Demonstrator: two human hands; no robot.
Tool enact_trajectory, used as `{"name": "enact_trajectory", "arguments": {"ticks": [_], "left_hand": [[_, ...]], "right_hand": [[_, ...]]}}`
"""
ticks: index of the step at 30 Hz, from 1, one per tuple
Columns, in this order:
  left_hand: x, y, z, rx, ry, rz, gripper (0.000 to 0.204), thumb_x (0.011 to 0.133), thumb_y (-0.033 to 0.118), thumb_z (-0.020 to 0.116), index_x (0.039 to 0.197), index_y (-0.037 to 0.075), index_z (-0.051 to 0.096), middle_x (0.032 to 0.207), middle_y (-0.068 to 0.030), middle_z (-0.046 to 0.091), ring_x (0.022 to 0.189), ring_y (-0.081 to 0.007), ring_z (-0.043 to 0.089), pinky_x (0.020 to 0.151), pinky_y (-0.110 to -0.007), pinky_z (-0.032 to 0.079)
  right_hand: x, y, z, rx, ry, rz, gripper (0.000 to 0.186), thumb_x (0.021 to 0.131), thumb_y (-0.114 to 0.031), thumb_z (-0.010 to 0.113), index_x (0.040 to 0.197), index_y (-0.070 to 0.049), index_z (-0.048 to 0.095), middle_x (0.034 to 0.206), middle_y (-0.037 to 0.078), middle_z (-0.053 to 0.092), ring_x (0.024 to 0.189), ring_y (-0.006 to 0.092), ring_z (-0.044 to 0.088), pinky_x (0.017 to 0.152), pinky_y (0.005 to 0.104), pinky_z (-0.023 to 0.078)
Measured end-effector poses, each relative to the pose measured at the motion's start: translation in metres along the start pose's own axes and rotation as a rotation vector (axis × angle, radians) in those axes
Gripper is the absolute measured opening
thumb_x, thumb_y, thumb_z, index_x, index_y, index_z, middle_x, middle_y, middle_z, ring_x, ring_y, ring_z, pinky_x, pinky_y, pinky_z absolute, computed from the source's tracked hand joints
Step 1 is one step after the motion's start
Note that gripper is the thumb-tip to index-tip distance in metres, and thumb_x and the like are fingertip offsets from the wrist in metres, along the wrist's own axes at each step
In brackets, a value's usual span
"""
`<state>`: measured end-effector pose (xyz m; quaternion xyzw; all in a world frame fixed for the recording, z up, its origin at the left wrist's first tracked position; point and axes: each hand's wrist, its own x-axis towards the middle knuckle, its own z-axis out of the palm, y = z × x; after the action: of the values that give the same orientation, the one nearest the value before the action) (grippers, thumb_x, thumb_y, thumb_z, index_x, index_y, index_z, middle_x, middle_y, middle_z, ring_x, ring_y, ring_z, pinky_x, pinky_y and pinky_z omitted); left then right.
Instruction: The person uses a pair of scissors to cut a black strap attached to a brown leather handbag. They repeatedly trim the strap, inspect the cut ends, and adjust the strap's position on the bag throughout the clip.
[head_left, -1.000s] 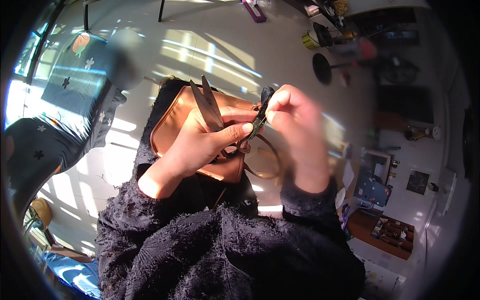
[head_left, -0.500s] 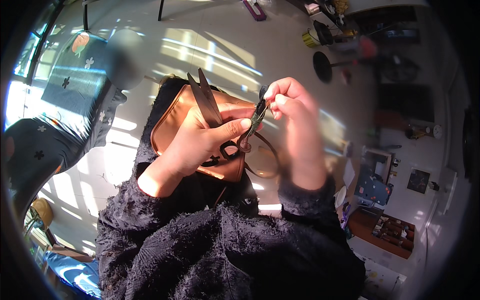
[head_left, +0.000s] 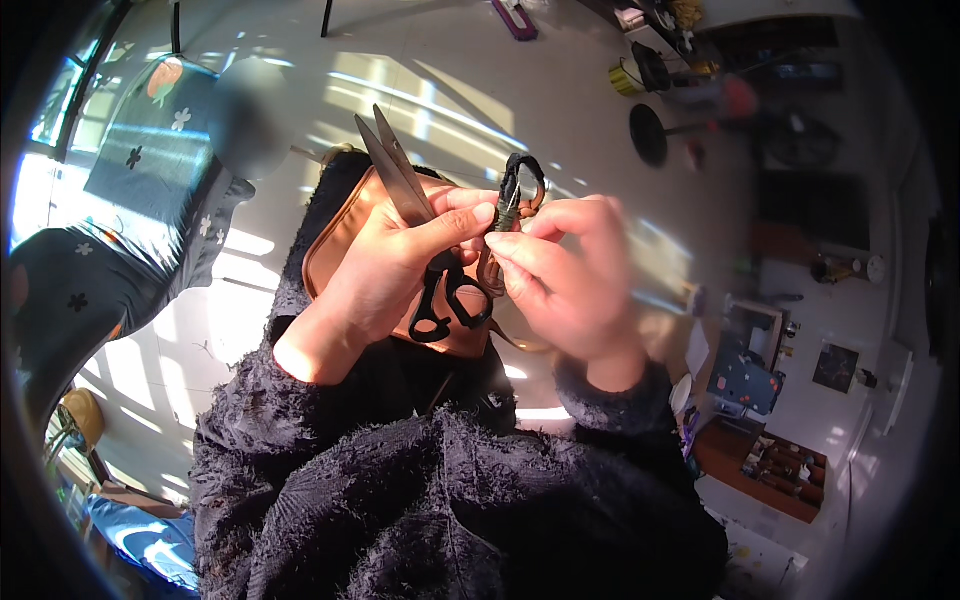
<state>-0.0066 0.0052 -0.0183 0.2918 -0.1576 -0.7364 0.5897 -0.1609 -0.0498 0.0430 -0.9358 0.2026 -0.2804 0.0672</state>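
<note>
We see a dark loop (head_left: 519,168), its lower part bound round with greenish cord, held upright between the two hands over a tan bag (head_left: 338,238), which rests on the lap. Our left hand (head_left: 372,262) has its grip clamped on the loop, thumb tip against the binding, and the same hand also carries scissors (head_left: 400,182): the blades stand a little apart, pointing up and away from us, while the black handle rings hang below the palm, in front of the bag. Our right hand (head_left: 572,278) has its fingertips touching the bound part from the other side; we cannot tell whether this grip is clamped on the loop or on a strand of cord. Dark fuzzy sleeves (head_left: 612,405) cover our forearms.
</note>
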Motion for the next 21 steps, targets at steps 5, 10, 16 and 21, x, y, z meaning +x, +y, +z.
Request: {"name": "enact_trajectory", "arguments": {"ticks": [5, 10, 16, 21], "left_hand": [[0.001, 0.002, -0.005, 0.042, -0.012, -0.002, 0.018, 0.088, 0.013, 0.057, 0.101, 0.0, 0.059, 0.089, -0.0034, 0.062, 0.082, -0.0106, 0.058, 0.073, -0.026, 0.046], [0.0, 0.002, -0.003, 0.013, 0.023, -0.058, 0.021, 0.087, 0.016, 0.06, 0.096, -0.002, 0.064, 0.083, -0.0026, 0.062, 0.073, -0.0085, 0.055, 0.066, -0.022, 0.043], [0.005, -0.003, -0.005, -0.021, -0.063, -0.051, 0.021, 0.088, 0.014, 0.056, 0.098, -0.003, 0.062, 0.086, -0.0044, 0.063, 0.076, -0.0105, 0.06, 0.068, -0.024, 0.048], [0.005, -0.008, -0.013, -0.003, -0.104, -0.046, 0.019, 0.086, 0.012, 0.058, 0.098, -0.002, 0.062, 0.087, -0.0046, 0.063, 0.076, -0.0099, 0.059, 0.069, -0.024, 0.049]], "right_hand": [[0.004, 0.005, -0.001, -0.162, -0.061, -0.153, 0.014, 0.068, -0.013, 0.065, 0.082, -0.015, 0.066, 0.085, -0.005, 0.055, 0.071, 0.0119, 0.051, 0.067, 0.0286, 0.035], [0.018, 0.002, -0.011, -0.187, -0.209, -0.283, 0.006, 0.068, -0.014, 0.062, 0.07, -0.014, 0.057, 0.081, -0.005, 0.053, 0.073, 0.0107, 0.052, 0.07, 0.0272, 0.036], [0.025, 0.001, -0.011, -0.155, -0.324, -0.346, 0.005, 0.068, -0.014, 0.061, 0.068, -0.013, 0.056, 0.076, -0.005, 0.053, 0.078, 0.0096, 0.052, 0.068, 0.0258, 0.036], [0.024, 0.005, -0.003, -0.113, -0.288, -0.461, 0.006, 0.071, -0.015, 0.061, 0.068, -0.013, 0.056, 0.075, -0.005, 0.051, 0.077, 0.0094, 0.052, 0.067, 0.025, 0.038]]}}
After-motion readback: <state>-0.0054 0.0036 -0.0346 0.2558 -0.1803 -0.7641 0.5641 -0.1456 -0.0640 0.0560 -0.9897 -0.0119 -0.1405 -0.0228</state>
